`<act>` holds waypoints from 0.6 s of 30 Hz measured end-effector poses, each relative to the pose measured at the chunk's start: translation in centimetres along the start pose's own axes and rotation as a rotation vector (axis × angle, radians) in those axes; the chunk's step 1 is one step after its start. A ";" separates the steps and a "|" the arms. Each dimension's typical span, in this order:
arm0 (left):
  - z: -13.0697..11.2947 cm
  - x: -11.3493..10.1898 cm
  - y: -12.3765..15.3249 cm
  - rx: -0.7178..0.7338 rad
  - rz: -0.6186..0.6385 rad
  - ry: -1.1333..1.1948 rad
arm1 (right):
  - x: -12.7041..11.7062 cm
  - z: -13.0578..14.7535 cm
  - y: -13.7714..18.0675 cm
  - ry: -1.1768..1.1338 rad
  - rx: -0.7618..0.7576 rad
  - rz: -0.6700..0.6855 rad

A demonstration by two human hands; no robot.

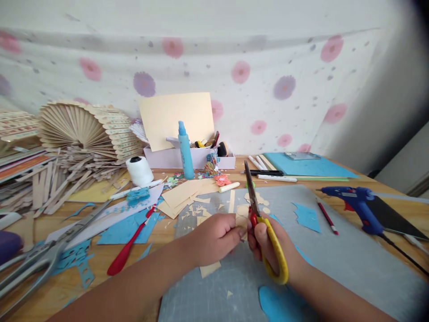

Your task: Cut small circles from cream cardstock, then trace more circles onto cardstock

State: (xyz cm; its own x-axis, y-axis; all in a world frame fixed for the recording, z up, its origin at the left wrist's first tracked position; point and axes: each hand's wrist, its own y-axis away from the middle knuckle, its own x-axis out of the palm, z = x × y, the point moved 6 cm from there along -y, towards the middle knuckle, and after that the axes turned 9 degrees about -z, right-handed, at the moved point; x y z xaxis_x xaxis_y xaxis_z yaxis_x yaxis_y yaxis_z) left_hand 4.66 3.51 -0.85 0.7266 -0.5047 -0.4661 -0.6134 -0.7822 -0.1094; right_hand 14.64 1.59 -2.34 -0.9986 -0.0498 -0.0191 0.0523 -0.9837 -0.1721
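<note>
My right hand is wrapped round the yellow handles of a pair of scissors, whose blades point up and away and look nearly closed. My left hand is curled just left of the blades, pinching a small tan paper piece against them. A tan scrap lies under my left wrist. Both hands hover over a grey cutting mat.
A blue glue gun and red pencil lie right. A blue glue bottle, white thread spool, white box, tan and blue paper scraps, a red-handled knife and large metal shears sit left. Wooden stick fans stand far left.
</note>
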 end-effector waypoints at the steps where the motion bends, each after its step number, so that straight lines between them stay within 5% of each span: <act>1: 0.1 -0.1 0.0 0.000 -0.012 -0.002 | 0.0 0.0 0.1 -0.005 -0.003 0.001; 8: 0.4 -1.4 -0.3 -0.010 -0.101 -0.132 | 0.5 0.2 0.6 -0.074 -0.020 0.086; 14: 0.5 -5.1 -0.4 0.020 -0.283 -0.691 | 1.2 0.1 0.7 -0.093 0.005 0.210; 18: 1.5 -7.9 1.1 -0.065 -0.322 -0.829 | 1.4 0.1 1.0 -0.085 0.038 0.296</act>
State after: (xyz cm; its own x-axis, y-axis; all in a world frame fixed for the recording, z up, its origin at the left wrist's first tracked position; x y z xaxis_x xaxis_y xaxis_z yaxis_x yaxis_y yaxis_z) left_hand -2.20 7.12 1.41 0.3879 0.1494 -0.9095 -0.3812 -0.8725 -0.3058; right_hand 13.33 0.53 -2.47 -0.9375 -0.3473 0.0195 0.3418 -0.9301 -0.1342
